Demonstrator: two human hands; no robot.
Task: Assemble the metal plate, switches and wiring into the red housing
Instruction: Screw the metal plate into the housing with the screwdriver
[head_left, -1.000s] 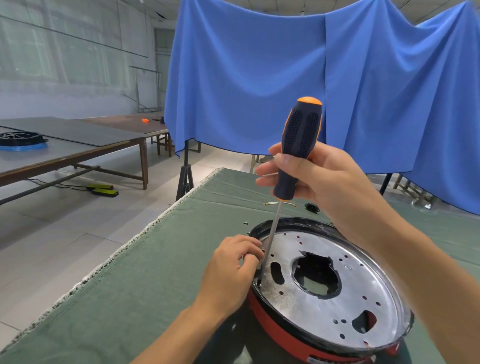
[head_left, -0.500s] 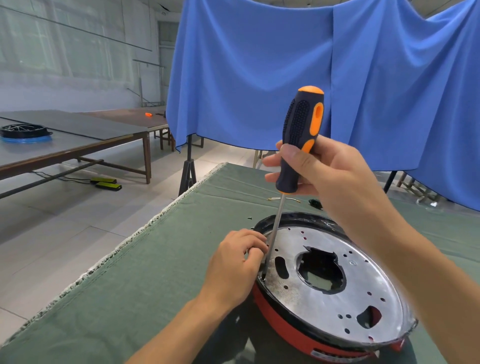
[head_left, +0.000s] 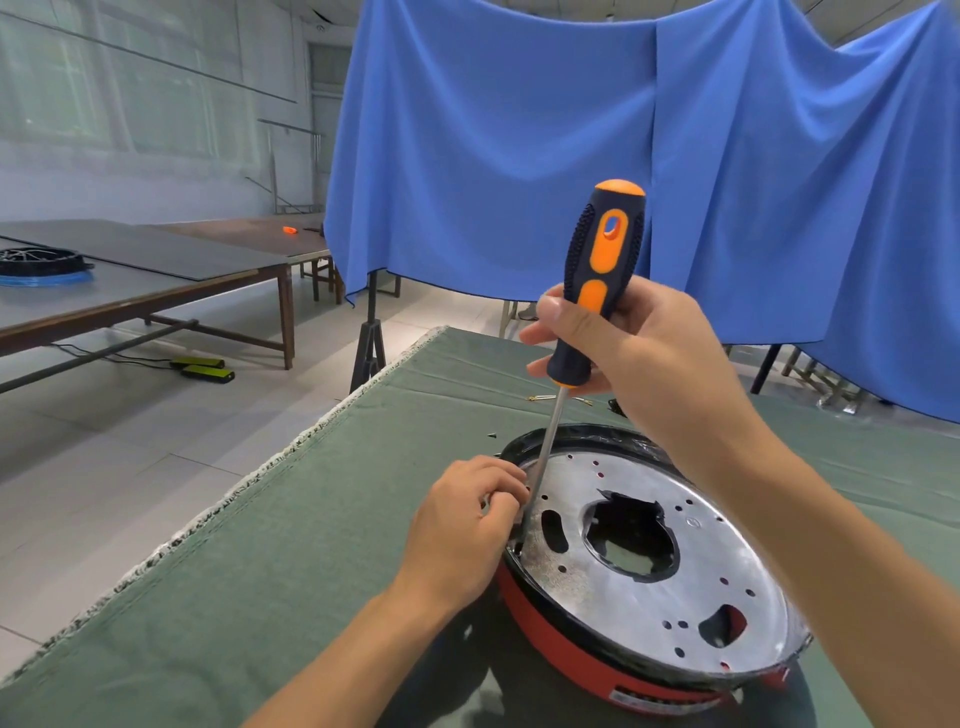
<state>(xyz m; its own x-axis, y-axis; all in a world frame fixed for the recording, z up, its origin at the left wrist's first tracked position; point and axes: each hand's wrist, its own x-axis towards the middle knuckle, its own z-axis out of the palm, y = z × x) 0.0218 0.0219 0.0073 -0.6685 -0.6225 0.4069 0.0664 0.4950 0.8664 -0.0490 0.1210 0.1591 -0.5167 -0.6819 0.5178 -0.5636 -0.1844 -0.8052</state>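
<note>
The round red housing (head_left: 582, 657) lies on the green cloth with a black rim. A shiny metal plate (head_left: 727, 551) with several holes and a large middle cutout sits in it. My right hand (head_left: 639, 358) grips the black-and-orange handle of a screwdriver (head_left: 597, 280), which stands nearly upright. Its shaft runs down to the plate's left edge. My left hand (head_left: 467, 530) sits at that edge, its fingers curled and pinching around the shaft near the tip. The tip itself and any screw are hidden behind the fingers.
The green-covered table (head_left: 291, 561) ends at a frayed left edge. Small screws (head_left: 492, 435) and a brass part (head_left: 540, 398) lie on the cloth beyond the housing. A blue curtain (head_left: 519, 145) hangs behind. Other tables (head_left: 156, 280) stand at the left.
The screwdriver handle has turned in my right hand, so its orange insert now faces me. My left hand stays at the shaft near the plate's edge.
</note>
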